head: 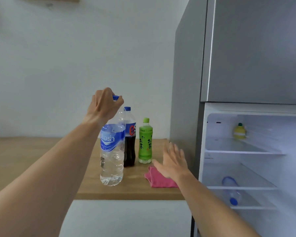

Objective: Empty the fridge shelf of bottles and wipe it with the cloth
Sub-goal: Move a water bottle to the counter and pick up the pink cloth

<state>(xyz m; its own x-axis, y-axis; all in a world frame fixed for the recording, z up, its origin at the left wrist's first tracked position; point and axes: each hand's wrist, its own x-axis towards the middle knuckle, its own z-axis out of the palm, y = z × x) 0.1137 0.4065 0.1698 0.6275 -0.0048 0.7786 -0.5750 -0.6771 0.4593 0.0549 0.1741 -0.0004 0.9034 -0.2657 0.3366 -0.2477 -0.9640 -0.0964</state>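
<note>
My left hand (104, 104) grips the neck and blue cap of a large clear water bottle (111, 158), which stands upright on the wooden counter (32, 156). Behind it stand a dark cola bottle (129, 139) and a green tea bottle (145, 142). My right hand (173, 160) hovers open, fingers spread, just over a pink cloth (158, 179) lying on the counter beside the fridge. The fridge (246, 65) is open; its upper glass shelf (237, 148) holds a small yellow bottle (240, 131) at the back. A clear bottle (231, 190) lies on its side on a lower shelf.
The counter's front edge runs across the middle of the view, with a white surface (126, 218) below it. A pale wall stands behind the counter. The fridge's grey side panel (184, 82) borders the counter on the right.
</note>
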